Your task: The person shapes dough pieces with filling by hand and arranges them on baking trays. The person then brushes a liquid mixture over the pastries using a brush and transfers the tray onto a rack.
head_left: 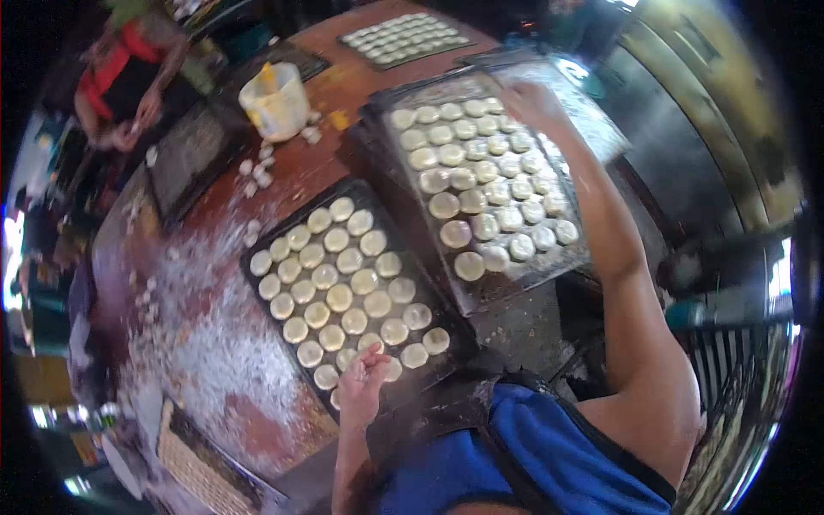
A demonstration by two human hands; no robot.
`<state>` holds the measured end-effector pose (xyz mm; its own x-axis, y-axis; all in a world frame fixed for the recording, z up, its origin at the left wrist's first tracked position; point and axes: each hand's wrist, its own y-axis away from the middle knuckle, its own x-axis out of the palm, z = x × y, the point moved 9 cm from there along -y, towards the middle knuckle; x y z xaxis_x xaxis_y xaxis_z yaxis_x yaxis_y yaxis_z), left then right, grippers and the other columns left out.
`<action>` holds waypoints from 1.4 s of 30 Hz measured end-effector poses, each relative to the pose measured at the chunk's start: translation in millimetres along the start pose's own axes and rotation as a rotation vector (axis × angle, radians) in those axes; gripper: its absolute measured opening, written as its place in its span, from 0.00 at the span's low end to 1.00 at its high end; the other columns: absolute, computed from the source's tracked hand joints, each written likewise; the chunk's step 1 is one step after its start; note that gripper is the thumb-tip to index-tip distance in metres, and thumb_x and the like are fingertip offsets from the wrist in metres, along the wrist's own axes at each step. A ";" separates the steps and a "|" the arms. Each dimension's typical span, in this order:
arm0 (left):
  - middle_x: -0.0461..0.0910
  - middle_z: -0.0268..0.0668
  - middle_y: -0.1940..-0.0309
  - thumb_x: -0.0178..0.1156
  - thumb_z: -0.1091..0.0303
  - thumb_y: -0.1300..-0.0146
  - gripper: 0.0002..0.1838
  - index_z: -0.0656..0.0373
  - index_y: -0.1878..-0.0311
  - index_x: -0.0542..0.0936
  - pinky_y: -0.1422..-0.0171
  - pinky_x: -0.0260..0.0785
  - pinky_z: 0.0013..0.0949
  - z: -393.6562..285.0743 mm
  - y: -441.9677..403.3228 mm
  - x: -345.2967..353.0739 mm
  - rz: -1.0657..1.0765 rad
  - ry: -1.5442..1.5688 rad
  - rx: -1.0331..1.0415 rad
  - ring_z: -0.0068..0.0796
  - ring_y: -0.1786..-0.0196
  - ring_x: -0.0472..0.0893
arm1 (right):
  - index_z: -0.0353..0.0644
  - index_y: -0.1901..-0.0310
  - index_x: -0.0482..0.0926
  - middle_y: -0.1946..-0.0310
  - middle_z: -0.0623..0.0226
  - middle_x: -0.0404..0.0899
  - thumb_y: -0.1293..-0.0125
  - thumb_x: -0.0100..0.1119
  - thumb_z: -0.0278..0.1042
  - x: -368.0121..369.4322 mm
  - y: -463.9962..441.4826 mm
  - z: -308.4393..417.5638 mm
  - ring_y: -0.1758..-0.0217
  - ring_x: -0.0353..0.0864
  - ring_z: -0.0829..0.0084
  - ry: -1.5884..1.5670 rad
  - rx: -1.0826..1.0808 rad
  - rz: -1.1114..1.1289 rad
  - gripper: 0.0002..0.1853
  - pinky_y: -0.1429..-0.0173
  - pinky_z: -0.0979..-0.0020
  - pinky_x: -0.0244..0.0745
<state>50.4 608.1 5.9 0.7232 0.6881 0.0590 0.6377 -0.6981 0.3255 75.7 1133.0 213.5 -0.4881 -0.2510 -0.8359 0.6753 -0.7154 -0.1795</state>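
My left hand (364,383) is over the near edge of a dark baking tray (455,365). Its fingers are bunched together at the pale, flattened dough rounds (340,297), which lie in rows on that tray. Whether anything is pinched in the fingers I cannot make out. My right arm stretches to a second baking tray (524,279), where my right hand (530,105) is at the far right corner, beside more rows of shiny dough rounds (475,176). Blur hides how the right fingers are set. This second tray seems to rest on other trays.
A floury red-brown table (249,369) carries a white bucket (275,103), small dough lumps (257,174) and a farther tray of rounds (403,39). Another person (129,73) works at the far left. A tray of small pieces (202,463) lies at the lower left. Metal doors (687,112) stand at right.
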 end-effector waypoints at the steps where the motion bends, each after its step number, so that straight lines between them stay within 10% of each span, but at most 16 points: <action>1: 0.82 0.36 0.57 0.59 0.70 0.32 0.21 0.68 0.39 0.73 0.47 0.70 0.25 -8.3 -10.3 5.5 0.037 -0.040 -0.018 0.23 0.55 0.79 | 0.40 0.65 0.85 0.72 0.54 0.85 0.35 0.55 0.55 -26.3 33.3 -46.2 0.64 0.86 0.57 0.244 -0.055 -0.056 0.23 0.56 0.58 0.78; 4: 0.81 0.37 0.53 0.59 0.68 0.32 0.23 0.66 0.37 0.71 0.49 0.70 0.24 -28.1 -45.5 40.6 0.124 -0.056 0.040 0.21 0.56 0.77 | 0.34 0.59 0.82 0.65 0.47 0.84 0.29 0.48 0.57 -51.3 160.7 -141.7 0.61 0.84 0.51 0.337 0.493 0.040 0.28 0.53 0.54 0.77; 9: 0.77 0.42 0.43 0.49 0.47 0.26 0.31 0.65 0.32 0.68 0.45 0.71 0.32 -3.8 -104.8 123.0 0.088 0.200 -0.338 0.30 0.48 0.78 | 0.36 0.50 0.82 0.49 0.46 0.81 0.29 0.38 0.68 -16.1 221.1 -182.4 0.45 0.80 0.49 0.224 0.530 0.263 0.38 0.41 0.55 0.74; 15: 0.76 0.55 0.43 0.43 0.60 0.23 0.23 0.69 0.38 0.72 0.36 0.69 0.45 -14.7 -217.6 31.0 -0.215 -1.195 0.962 0.53 0.42 0.77 | 0.33 0.58 0.83 0.60 0.42 0.82 0.27 0.42 0.62 27.9 268.0 -168.7 0.54 0.82 0.46 -0.413 0.477 0.076 0.34 0.47 0.56 0.75; 18: 0.62 0.44 0.27 0.55 0.42 0.32 0.39 0.64 0.29 0.65 0.27 0.57 0.44 -116.0 -121.5 72.3 -0.235 -0.554 0.013 0.45 0.29 0.63 | 0.31 0.60 0.81 0.66 0.47 0.83 0.27 0.45 0.59 6.5 324.5 -123.7 0.61 0.82 0.58 -0.542 0.458 -0.070 0.32 0.53 0.58 0.74; 23: 0.76 0.55 0.42 0.51 0.44 0.29 0.33 0.68 0.38 0.74 0.39 0.67 0.53 -106.2 -170.1 91.2 -0.060 -0.513 0.100 0.53 0.42 0.75 | 0.33 0.64 0.81 0.75 0.74 0.76 0.29 0.55 0.50 -67.1 436.1 -54.8 0.71 0.71 0.81 -1.051 0.472 -0.183 0.23 0.67 0.72 0.67; 25: 0.79 0.49 0.51 0.43 0.59 0.22 0.22 0.70 0.44 0.74 0.41 0.72 0.41 -149.1 -157.2 188.8 0.510 -0.376 0.526 0.42 0.49 0.80 | 0.34 0.65 0.81 0.75 0.79 0.73 0.29 0.57 0.47 -87.4 467.8 -50.0 0.72 0.68 0.84 -1.059 0.491 -0.208 0.20 0.70 0.74 0.65; 26: 0.77 0.43 0.55 0.44 0.55 0.23 0.23 0.70 0.47 0.74 0.42 0.72 0.37 -151.2 -116.8 229.7 0.665 0.083 0.203 0.34 0.52 0.79 | 0.34 0.65 0.81 0.75 0.78 0.74 0.30 0.58 0.49 -103.6 480.1 -45.7 0.73 0.68 0.84 -1.011 0.396 -0.251 0.21 0.71 0.73 0.64; 29: 0.77 0.44 0.52 0.46 0.52 0.23 0.26 0.70 0.45 0.74 0.43 0.72 0.38 -161.5 -118.0 311.9 0.723 0.096 0.159 0.35 0.51 0.79 | 0.34 0.60 0.81 0.75 0.77 0.74 0.32 0.59 0.48 -170.7 515.1 -26.0 0.72 0.70 0.84 -0.865 0.240 -0.410 0.20 0.71 0.74 0.65; 31: 0.78 0.41 0.53 0.44 0.53 0.22 0.24 0.68 0.46 0.76 0.44 0.71 0.36 -187.6 -123.9 368.2 0.721 -0.384 0.584 0.28 0.50 0.76 | 0.34 0.56 0.80 0.75 0.77 0.74 0.31 0.60 0.47 -209.7 535.2 -19.6 0.71 0.72 0.84 -0.766 0.168 -0.522 0.19 0.69 0.75 0.66; 37: 0.79 0.37 0.54 0.47 0.58 0.22 0.20 0.67 0.46 0.77 0.45 0.70 0.31 -244.8 -37.9 592.7 1.249 0.073 0.318 0.24 0.52 0.77 | 0.28 0.54 0.78 0.78 0.71 0.75 0.32 0.56 0.54 -306.8 608.5 -50.8 0.75 0.72 0.80 -0.332 0.113 -0.972 0.28 0.69 0.72 0.67; 42: 0.81 0.34 0.58 0.51 0.58 0.25 0.19 0.67 0.49 0.79 0.48 0.69 0.27 -287.7 34.8 742.4 1.531 0.139 0.372 0.21 0.56 0.78 | 0.26 0.49 0.78 0.58 0.58 0.84 0.32 0.57 0.50 -367.8 628.9 -54.7 0.57 0.81 0.75 -0.148 0.105 -1.091 0.28 0.52 0.71 0.75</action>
<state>533.3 1151.6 332.5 0.7010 -0.6873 0.1902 -0.6014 -0.7131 -0.3603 710.1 811.0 379.7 -0.8592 0.4776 -0.1836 -0.2049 -0.6499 -0.7318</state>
